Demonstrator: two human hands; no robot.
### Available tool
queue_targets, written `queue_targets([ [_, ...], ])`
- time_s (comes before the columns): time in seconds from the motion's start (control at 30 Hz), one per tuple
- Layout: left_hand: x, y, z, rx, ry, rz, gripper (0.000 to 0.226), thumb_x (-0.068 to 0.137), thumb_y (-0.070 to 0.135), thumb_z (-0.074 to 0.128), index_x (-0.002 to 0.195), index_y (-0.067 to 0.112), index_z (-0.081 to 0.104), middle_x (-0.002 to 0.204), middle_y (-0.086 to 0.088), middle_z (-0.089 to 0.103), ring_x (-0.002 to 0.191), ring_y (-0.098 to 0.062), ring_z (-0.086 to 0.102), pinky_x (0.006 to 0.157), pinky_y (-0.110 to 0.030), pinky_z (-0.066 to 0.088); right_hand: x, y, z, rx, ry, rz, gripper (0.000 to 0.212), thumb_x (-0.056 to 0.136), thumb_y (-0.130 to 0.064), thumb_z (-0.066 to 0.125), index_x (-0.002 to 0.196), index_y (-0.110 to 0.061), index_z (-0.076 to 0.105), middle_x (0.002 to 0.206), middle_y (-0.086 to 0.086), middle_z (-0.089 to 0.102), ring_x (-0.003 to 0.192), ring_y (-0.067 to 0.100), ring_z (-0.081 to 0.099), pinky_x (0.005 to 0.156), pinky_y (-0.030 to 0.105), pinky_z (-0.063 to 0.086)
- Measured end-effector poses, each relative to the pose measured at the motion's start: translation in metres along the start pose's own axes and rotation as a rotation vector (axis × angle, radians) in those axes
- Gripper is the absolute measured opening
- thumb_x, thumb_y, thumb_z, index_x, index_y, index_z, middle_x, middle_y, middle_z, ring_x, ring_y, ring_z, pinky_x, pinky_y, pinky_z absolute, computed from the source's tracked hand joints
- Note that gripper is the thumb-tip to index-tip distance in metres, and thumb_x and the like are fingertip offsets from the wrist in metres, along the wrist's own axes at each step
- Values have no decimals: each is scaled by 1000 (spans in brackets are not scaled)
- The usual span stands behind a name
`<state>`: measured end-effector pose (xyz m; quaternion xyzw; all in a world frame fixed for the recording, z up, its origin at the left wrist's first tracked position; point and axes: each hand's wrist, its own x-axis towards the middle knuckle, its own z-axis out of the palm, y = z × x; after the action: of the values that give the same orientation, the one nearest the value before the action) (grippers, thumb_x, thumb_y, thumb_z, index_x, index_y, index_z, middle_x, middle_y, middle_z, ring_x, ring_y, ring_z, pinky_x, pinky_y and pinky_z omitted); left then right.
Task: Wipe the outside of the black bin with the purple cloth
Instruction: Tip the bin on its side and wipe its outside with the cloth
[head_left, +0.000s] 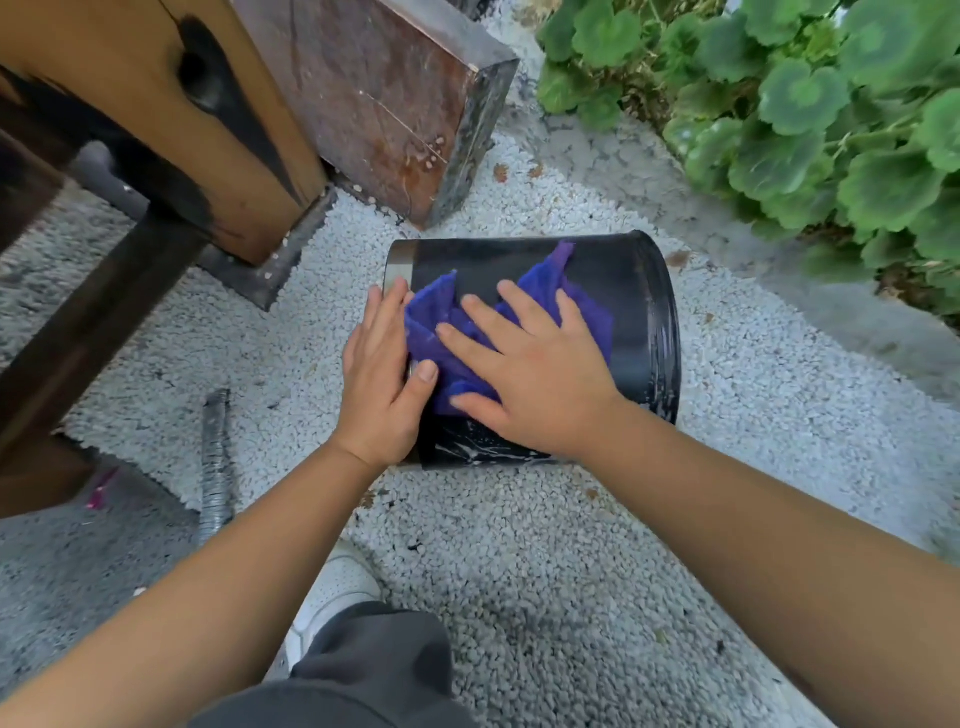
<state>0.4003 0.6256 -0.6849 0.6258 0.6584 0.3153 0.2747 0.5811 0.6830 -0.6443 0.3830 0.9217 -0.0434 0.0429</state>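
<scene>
**Wiping under way on the upper side of the bin**

The black bin (623, 291) lies on its side on the white gravel (519, 545), open rim to the left, base to the right. The purple cloth (550, 291) is spread, crumpled, over its upturned wall. The right hand (535, 374) presses flat on the cloth, fingers spread, pinching nothing. The left hand (382, 384) braces the rim end, fingers laid together, thumb touching the cloth's near-left edge.

The wiping step looks to be in hand. White streaks show on the near wall and by the base, so the next move likely calls for sliding the cloth there, then rolling the bin to reach the underside.
</scene>
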Motion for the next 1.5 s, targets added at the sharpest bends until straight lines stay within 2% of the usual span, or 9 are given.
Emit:
queue_targets([
  [0.27, 7, -2, 1, -56, -5, -58, 72, 94, 49, 31, 152, 8, 22, 159, 3, 11, 151, -20, 2, 120, -52, 9, -49, 72, -4, -113, -69, 144, 71, 83, -71, 39, 144, -33, 40, 149, 8, 44, 140, 42, 30, 103, 67, 26],
  [0.53, -18, -28, 4, -244, -29, -118, 70, 97, 46, 40, 154, 31, 3, 162, 11, -5, 147, 0, -4, 117, -14, 2, -44, 66, -2, 29, 44, 292, 69, 81, -69, 47, 140, -34, 47, 142, 3, 51, 135, 37, 36, 76, 56, 54],
  [0.67, -47, -23, 17, -676, -119, -397, 64, 96, 49, 42, 153, 40, 13, 159, 10, 26, 146, -9, 24, 121, -45, 20, -36, 66, -1, 70, 75, 377, 68, 83, -71, 39, 139, -34, 47, 143, -1, 51, 134, 31, 38, 76, 50, 54],
  [0.83, -30, 9, -3, -814, -72, -531, 41, 101, 37, 38, 142, 37, 41, 139, 7, 56, 130, -14, 51, 113, -47, 34, -25, 71, -17, 212, 20, 426, 73, 77, -76, 35, 137, -39, 49, 143, -10, 50, 127, 26, 38, 88, 44, 51],
  [1.0, -8, 31, -42, -965, -179, -839, 27, 102, 28, 41, 118, 18, 60, 112, -7, 71, 98, -19, 70, 89, -43, 55, 6, 91, -44, 431, -87, 501, 37, 82, -53, 55, 71, -19, 63, 69, -1, 61, 82, 33, 57, 61, 35, 40],
  [1.13, 8, 45, -66, -1076, -208, -1090, 32, 102, 21, 38, 120, 3, 58, 112, -22, 69, 99, -33, 70, 70, -50, 60, 25, 94, -45, 465, -315, 571, 36, 88, -38, 59, 62, -13, 60, 68, 12, 57, 80, 34, 56, 57, 33, 38],
  [1.23, 17, 56, -61, -976, -13, -904, 30, 102, 27, 42, 127, 14, 53, 126, -8, 65, 101, -15, 64, 76, -35, 52, 29, 99, -36, 461, -384, 628, 36, 91, -35, 55, 90, -2, 69, 98, 24, 65, 97, 38, 58, 81, 38, 49],
  [1.33, 10, 62, -65, -725, 191, -406, 42, 96, 30, 48, 137, 26, 43, 150, 3, 40, 137, -12, 39, 101, -30, 39, 40, 105, -36, 455, -397, 664, 38, 91, -36, 53, 98, -2, 70, 105, 24, 65, 101, 39, 58, 86, 38, 49],
  [1.5, -32, 41, -50, 170, -142, 123, 79, 97, 61, 20, 150, 3, 28, 161, -14, 16, 150, -28, 6, 120, -52, 15, 53, 111, -33, 469, -416, 685, 38, 88, -38, 57, 98, -4, 71, 104, 23, 65, 98, 38, 58, 82, 36, 48],
])
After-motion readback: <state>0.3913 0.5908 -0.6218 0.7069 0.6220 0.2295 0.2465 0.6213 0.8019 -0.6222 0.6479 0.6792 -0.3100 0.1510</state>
